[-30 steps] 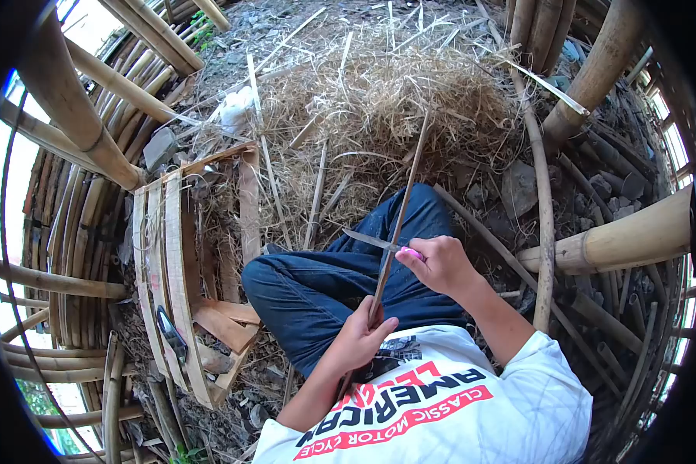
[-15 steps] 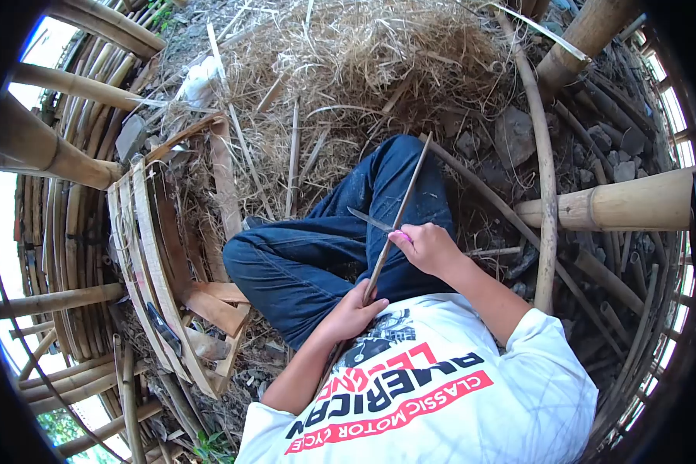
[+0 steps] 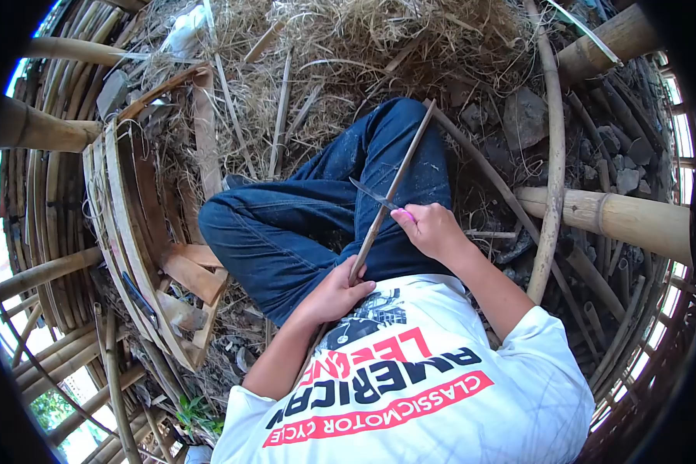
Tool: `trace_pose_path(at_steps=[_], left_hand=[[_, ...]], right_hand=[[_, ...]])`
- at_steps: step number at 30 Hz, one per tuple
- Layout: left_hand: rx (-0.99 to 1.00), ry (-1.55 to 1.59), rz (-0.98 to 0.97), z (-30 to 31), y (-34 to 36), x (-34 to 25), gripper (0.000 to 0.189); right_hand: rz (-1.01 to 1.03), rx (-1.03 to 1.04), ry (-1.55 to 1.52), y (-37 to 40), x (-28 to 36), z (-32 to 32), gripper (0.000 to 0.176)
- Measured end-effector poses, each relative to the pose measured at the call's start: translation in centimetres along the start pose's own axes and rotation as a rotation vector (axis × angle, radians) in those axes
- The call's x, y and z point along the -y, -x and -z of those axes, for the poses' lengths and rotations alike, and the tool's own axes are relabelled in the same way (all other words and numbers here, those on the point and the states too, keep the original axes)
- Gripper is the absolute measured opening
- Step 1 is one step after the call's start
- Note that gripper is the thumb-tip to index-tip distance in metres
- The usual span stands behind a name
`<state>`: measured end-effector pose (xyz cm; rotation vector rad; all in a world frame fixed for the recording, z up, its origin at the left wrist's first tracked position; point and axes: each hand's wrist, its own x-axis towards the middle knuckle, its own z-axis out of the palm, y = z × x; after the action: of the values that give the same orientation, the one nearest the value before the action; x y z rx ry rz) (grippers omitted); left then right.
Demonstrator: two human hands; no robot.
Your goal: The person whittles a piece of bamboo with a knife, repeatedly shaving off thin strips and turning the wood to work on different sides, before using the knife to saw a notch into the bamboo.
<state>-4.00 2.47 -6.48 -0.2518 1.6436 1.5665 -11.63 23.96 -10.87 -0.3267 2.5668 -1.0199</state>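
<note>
My left hand (image 3: 334, 295) grips the lower part of a thin bamboo strip (image 3: 398, 176) that slants up and right across my lap. My right hand (image 3: 433, 230) holds a knife with a pink handle; its blade (image 3: 370, 194) lies against the strip, pointing left. I sit cross-legged in blue jeans (image 3: 301, 224) and a white printed shirt (image 3: 410, 387).
A heap of dry shavings (image 3: 363, 39) lies ahead. A curved frame of bamboo slats (image 3: 127, 224) stands on the left. Thick bamboo poles (image 3: 619, 216) lie on the right, thinner canes (image 3: 553, 147) beside them. Stones and debris cover the ground.
The strip's far end has drawn in toward my lap, so less of it reaches past the knife. The view has tilted down. Both hands keep their grip.
</note>
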Motion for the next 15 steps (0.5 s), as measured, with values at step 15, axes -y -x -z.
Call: trace_pose_path(at_steps=[15], left_hand=[[-0.104, -0.111, -0.056, -0.9, 0.0, 1.0, 0.014]], right_hand=[[-0.097, 0.132, 0.007, -0.9, 0.6, 1.5, 0.052]])
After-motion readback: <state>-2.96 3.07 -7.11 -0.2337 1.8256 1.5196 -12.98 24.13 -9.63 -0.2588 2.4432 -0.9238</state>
